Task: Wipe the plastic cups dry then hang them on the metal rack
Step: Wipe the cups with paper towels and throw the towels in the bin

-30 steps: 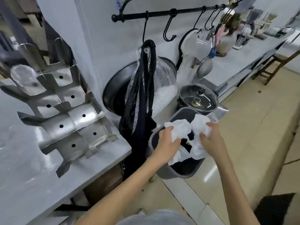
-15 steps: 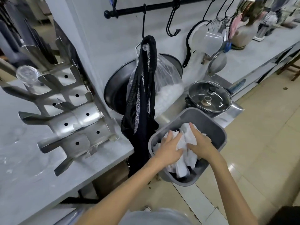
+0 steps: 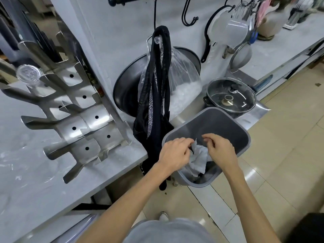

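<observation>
One clear plastic cup [image 3: 26, 75] hangs upside down on an upper peg of the metal rack [image 3: 84, 123], which stands on the steel counter at the left. Both my hands are away from the rack, over a grey bin [image 3: 245, 135] on the floor. A crumpled white paper towel [image 3: 198, 158] lies in the bin between them. My left hand [image 3: 173, 153] has its fingertips curled on the towel's upper edge. My right hand [image 3: 220, 149] hovers just to the right with loosely curled fingers, holding nothing.
A black strap bag [image 3: 157, 102] and a clear plastic bag [image 3: 180, 81] hang from a wall rail beside the bin. Behind them are a dark wok [image 3: 126, 95] and a glass-lidded pot [image 3: 230, 98]. The wet steel counter [image 3: 35, 181] ends just left of my left hand.
The towel was held up over the bin, then pushed down into it. Now it sits lower in the bin, and my hands have lifted and drawn slightly apart.
</observation>
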